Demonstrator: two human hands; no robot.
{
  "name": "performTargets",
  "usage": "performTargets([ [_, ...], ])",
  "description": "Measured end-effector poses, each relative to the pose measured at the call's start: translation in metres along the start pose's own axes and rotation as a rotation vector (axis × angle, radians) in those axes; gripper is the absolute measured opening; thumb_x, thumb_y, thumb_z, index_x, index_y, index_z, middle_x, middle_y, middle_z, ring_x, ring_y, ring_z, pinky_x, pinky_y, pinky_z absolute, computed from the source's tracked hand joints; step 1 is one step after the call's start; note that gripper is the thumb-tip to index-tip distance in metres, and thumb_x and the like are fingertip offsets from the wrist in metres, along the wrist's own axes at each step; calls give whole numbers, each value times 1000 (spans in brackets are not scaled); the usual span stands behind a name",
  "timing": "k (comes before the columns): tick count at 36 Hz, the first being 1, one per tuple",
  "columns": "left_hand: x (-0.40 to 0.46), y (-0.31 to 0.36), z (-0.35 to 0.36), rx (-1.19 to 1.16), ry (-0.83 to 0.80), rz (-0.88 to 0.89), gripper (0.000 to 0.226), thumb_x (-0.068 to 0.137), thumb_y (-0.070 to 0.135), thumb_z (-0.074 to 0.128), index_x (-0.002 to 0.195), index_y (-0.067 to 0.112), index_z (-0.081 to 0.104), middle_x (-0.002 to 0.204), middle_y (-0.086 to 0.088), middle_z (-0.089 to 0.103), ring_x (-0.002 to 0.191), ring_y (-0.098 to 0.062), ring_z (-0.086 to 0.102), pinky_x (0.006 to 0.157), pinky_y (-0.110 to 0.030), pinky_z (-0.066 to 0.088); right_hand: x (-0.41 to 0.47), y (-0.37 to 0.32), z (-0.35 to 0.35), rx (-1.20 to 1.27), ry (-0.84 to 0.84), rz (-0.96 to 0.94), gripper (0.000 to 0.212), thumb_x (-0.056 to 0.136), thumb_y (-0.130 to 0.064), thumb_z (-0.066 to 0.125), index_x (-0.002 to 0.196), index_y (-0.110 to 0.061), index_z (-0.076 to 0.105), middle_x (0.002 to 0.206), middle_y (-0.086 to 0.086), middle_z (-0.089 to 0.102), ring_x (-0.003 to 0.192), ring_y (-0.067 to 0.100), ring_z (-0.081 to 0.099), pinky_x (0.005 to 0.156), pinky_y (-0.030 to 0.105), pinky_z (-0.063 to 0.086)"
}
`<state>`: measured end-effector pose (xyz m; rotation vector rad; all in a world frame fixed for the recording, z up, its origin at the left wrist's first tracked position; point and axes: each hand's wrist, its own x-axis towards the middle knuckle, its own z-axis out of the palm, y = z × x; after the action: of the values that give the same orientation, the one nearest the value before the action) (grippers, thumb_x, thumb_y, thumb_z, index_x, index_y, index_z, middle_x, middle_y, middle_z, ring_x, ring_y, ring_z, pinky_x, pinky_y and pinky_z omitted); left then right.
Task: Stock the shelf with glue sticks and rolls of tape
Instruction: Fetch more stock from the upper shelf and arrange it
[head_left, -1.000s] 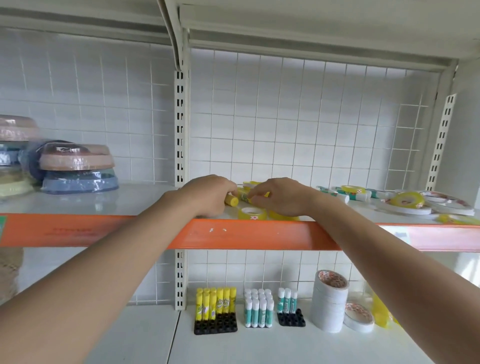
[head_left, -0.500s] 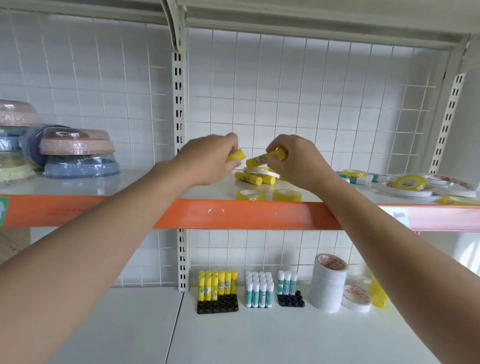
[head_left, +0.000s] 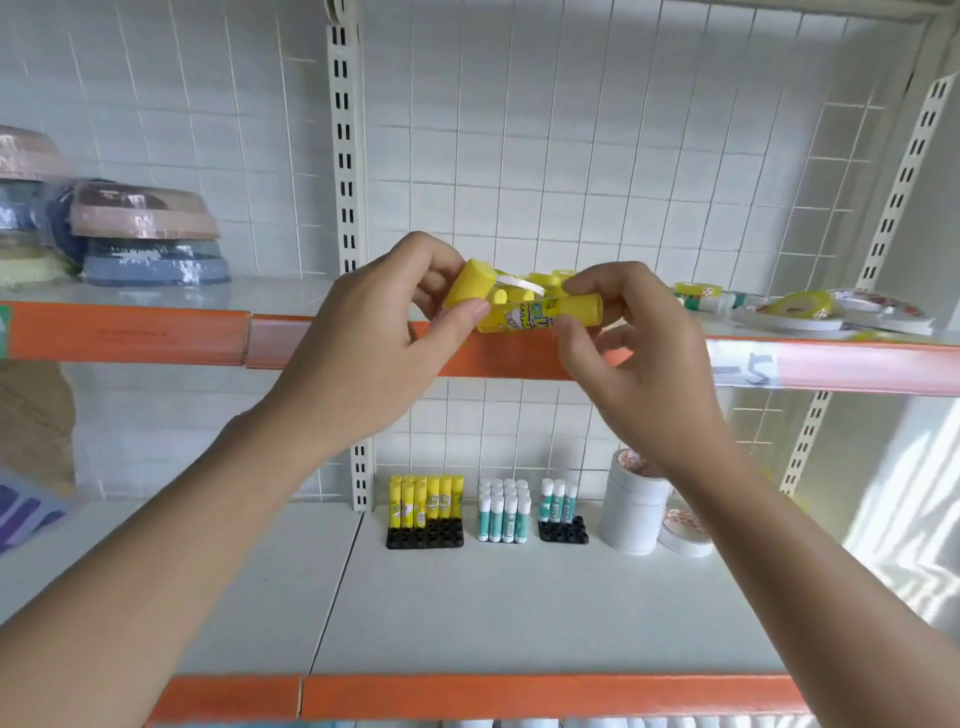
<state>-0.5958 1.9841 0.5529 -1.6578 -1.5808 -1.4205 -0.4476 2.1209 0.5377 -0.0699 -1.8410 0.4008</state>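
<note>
- Left hand (head_left: 374, 338) grips one yellow glue stick (head_left: 470, 288); right hand (head_left: 628, 343) pinches another glue stick (head_left: 540, 314), centre frame.
- Step: carrying sticks down.
- Next: slot upright into black holder (head_left: 425, 535), lower shelf (head_left: 467, 613).

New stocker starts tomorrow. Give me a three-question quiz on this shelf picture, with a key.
1. True or false: each hand holds a yellow glue stick.
2. Which colour of glue stick fills its black holder on the lower shelf most fully? A) yellow B) pink C) black
3. Fill in: the tall stack of white tape rolls stands to the ___ of the teal glue sticks.

Key
1. True: the left hand grips one yellow stick, the right hand another.
2. A: the yellow sticks crowd their holder; the second holder is barely filled.
3. Right: the stack stands right of the teal sticks.
</note>
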Motion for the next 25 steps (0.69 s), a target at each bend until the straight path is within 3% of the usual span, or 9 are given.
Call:
performTargets([
  [2, -15, 2, 4, -57, -5, -20, 12, 88, 28, 65, 95, 26, 55, 82, 19, 60, 74, -1, 58, 67, -22, 50, -15, -1, -2, 48, -14, 20, 23, 85, -15, 64, 102, -26, 53, 89, -2, 59, 75, 12, 58, 63, 14, 45],
  [5, -38, 2, 13, -161, -28, -70, 12, 86, 27, 62, 96, 29, 55, 86, 11, 62, 75, -8, 60, 63, -28, 52, -38, 0, -4, 108, -37, 61, 32, 84, -15, 65, 102, -35, 48, 90, -3, 59, 77, 14, 57, 65, 15, 45],
  [13, -94, -30, 48, -326, -100, -289, 15, 87, 19, 67, 94, 24, 55, 83, 11, 62, 79, -6, 60, 59, -12, 45, -108, 25, 21, 96, -128, 260, 37, 86, -9, 68, 97, -35, 44, 91, -11, 61, 76, 13, 59, 62, 21, 48],
  [17, -124, -64, 67, -365, -135, -422, 23, 90, 5, 64, 91, 26, 54, 85, 10, 62, 79, -5, 59, 62, -11, 47, -138, 49, 44, 52, -195, 384, 32, 85, -7, 68, 96, -25, 44, 94, -10, 60, 77, 10, 58, 61, 27, 49],
  [20, -145, -96, 83, -367, -176, -497, 23, 90, 2, 64, 93, 22, 55, 87, 3, 63, 78, 0, 60, 62, -11, 49, -156, 66, 60, -1, -244, 464, 37, 85, -11, 70, 90, -33, 40, 94, -9, 61, 73, 9, 58, 63, 29, 49],
  [25, -174, -147, 105, -311, -269, -589, 18, 88, 5, 66, 101, 15, 58, 80, 15, 63, 72, 8, 62, 67, -7, 44, -176, 93, 89, -113, -303, 506, 33, 83, -11, 70, 91, -30, 43, 87, -19, 55, 68, 9, 58, 64, 37, 51],
])
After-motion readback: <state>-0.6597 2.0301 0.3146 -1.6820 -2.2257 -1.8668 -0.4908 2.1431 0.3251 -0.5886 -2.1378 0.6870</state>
